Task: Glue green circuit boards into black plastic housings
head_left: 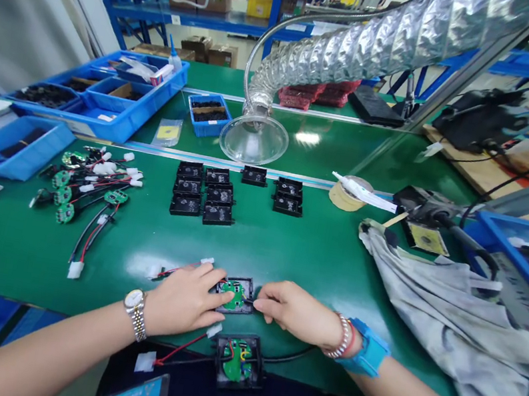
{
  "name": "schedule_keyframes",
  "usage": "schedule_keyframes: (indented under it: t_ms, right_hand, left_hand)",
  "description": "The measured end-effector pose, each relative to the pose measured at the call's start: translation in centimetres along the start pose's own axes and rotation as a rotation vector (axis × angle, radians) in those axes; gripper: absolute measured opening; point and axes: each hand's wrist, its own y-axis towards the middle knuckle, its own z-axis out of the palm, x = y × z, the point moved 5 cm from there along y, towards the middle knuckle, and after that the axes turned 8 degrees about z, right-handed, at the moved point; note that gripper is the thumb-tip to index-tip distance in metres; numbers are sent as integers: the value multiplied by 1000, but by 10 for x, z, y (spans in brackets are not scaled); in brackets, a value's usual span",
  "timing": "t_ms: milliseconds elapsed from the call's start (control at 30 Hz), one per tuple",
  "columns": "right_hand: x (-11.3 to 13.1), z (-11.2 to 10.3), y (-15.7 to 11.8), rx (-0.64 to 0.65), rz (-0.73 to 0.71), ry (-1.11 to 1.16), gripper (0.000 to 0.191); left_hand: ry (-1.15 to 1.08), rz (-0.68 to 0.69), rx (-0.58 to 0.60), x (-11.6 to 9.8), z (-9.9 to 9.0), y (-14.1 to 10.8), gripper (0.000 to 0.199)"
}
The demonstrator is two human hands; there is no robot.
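Sporting a silver-and-gold watch (136,314) on the left wrist (147,311), flashing a beaded bracelet (340,336), red band (350,339) and bright blue cuff (369,351) on the right (358,344)!

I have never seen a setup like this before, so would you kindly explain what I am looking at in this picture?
There is no robot here: these are a person's bare hands, seen by one camera worn on the head, looking forward and down.

The left hand rests its fingers on a green circuit board in an open black case. The right hand is at the case's right side, fingertips together; whether they grip anything is hard to tell.

Nearer the person is a second case, also with a board inside. On the green table, wired boards lie to the left, small black cases stand in groups farther back, and a grey cloth lies to the right. A silver hose ends in a clear hood above the table.
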Motion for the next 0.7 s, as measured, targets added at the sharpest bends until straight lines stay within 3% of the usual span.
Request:
schedule_keyframes:
  t_ms: [67, 133, 267, 400, 467, 567, 700]
  right_hand:
    - [5, -3, -2, -105, -37, -33, 17]
    - [16, -3, -8, -229, -165, -168, 6]
    - [31, 9, -21, -293, -459, -496, 16]
    - [16, 0, -19, -327, -306, -340, 14]
    - [9, -4, -16, -284, -233, -257, 9]
    - [9, -4, -14, -240, -250, -297, 20]
    - [14, 1, -15, -341, -349, -420, 20]
  left_hand:
    - [-5, 11, 7, 0, 0, 1, 31]
    - [-10, 17, 12, 0, -2, 2, 30]
    - [-15, 17, 22, 1, -4, 3, 30]
    - [-18, 19, 21, 2, -4, 3, 30]
    - [-19, 20, 24, 2, -3, 3, 30]
    - [-21, 23, 24, 2, -3, 3, 30]
    - [-19, 30, 18, 2, -4, 3, 30]
